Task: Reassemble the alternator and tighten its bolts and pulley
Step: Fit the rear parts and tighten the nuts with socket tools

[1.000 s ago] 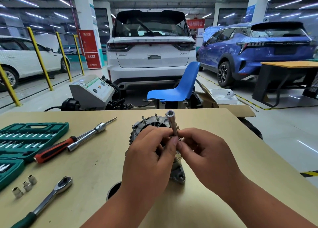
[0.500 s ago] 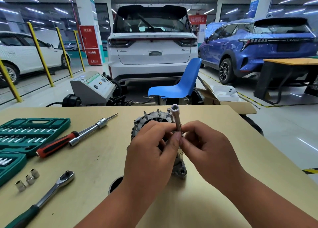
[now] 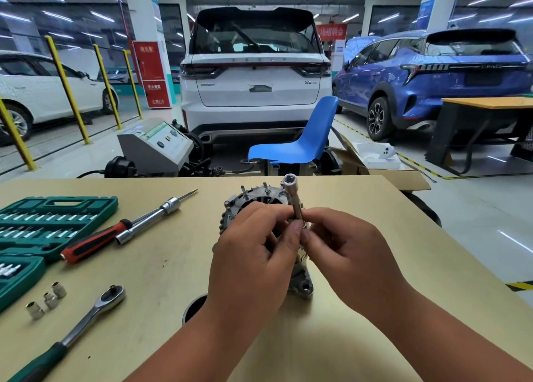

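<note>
Hardly anything's moved: left hand and right hand keep their grip pinched on the socket, upright over the alternator on the table. Probably hand-starting a bolt.

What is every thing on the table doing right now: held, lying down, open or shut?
left hand, pinches the long socket's lower end.
right hand, pinches that same end.
long socket, held nearly upright.
alternator, resting on the table, studs up.
tool case, open.
ratchet, lying loose.
red-handled driver, lying loose.
three small sockets, loose beside the case.
</note>
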Demonstrator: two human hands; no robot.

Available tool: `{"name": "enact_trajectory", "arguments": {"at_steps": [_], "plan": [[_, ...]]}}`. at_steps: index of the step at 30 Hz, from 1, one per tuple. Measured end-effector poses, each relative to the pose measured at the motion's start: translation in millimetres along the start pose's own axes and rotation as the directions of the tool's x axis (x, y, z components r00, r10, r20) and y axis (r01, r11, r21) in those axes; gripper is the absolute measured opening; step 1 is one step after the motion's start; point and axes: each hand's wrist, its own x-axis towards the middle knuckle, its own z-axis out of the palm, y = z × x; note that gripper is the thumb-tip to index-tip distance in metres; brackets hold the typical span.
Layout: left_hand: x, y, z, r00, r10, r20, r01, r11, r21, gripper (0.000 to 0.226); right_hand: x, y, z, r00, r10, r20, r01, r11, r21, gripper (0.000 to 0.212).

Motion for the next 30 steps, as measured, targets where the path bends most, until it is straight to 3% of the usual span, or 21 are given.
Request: {"name": "enact_trajectory", "arguments": {"at_steps": [9, 14, 18, 24, 30], "plan": [[0.5, 0.1, -0.5, 1.0, 0.009, 0.015, -0.009, 1.0, 0.009, 0.011, -0.5, 2.2, 0.8, 0.998, 0.06, 0.0, -0.06, 0.998, -0.001, 0.012], [-0.1, -1.2, -0.1, 1.0, 0.013, 0.007, -0.013, 1.0, 0.015, 0.013, 0.3, -0.5, 0.0, 1.0, 0.015, -0.013, -0.016, 0.997, -0.07, 0.016], [0.3, -1.3, 0.0, 1.0, 0.017, 0.01, -0.017, 1.0, 0.018, 0.012, -0.5, 2.5, 0.9, 0.997, 0.074, -0.006, -0.075, 0.997, -0.012, 0.013], [-0.1, -2.4, 0.6, 1.0, 0.013, 0.01, -0.013, 1.0, -0.001, 0.013, 0.2, -0.3, -0.9, 1.0, 0.009, -0.011, -0.01, 0.999, -0.053, 0.019], [1.0, -1.1, -0.3, 1.0, 0.021, 0.021, -0.022, 1.0, 0.009, 0.013, 0.3, 1.1, -0.1, 0.999, 0.046, -0.015, -0.046, 0.999, 0.0, 0.016]]}}
